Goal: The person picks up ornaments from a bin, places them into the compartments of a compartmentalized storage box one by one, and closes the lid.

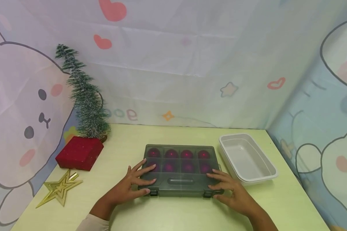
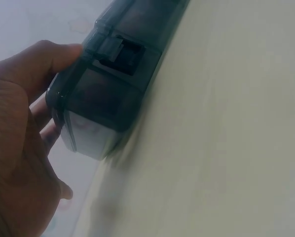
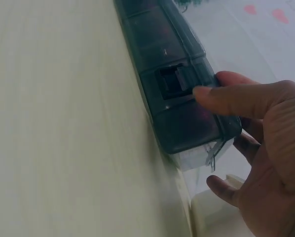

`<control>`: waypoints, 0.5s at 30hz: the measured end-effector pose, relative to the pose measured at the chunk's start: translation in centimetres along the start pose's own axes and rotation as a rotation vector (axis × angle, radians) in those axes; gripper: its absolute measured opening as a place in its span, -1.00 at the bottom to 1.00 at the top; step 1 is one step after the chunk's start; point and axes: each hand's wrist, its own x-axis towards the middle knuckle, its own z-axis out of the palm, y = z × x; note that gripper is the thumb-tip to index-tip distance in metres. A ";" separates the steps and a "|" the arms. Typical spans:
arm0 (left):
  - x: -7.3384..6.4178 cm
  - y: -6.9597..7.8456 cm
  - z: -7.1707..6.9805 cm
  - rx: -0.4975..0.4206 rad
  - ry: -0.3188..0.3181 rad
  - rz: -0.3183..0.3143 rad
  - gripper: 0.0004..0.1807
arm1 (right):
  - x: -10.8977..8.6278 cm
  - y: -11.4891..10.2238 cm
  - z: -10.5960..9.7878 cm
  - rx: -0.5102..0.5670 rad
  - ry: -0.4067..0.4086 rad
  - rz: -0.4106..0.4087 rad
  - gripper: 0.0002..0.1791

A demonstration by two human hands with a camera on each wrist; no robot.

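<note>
A dark translucent storage case (image 1: 180, 181) lies with its lid down at the middle of the table. Through the lid several round red-purple balls (image 1: 186, 154) show, each in its own compartment. My left hand (image 1: 133, 183) rests spread on the lid's left side, its thumb at the front edge beside the left latch (image 2: 124, 55). On the right side, the fingertips of my right hand (image 1: 231, 189) touch the lid. That thumb is at the edge by the right latch (image 3: 174, 81). Both hands' fingers are extended and fairly straight.
A white plastic tub (image 1: 248, 157) stands right of the case. At the left are a red box (image 1: 80, 153), a small frosted Christmas tree (image 1: 88, 99) and a gold star topper (image 1: 59, 188). A printed cloth (image 1: 176, 64) hangs behind the table (image 1: 167, 213).
</note>
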 end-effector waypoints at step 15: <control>0.3 0.0 1.5 0.133 0.065 0.011 -0.39 | 0.4 -0.2 2.7 -0.102 0.102 0.030 -0.31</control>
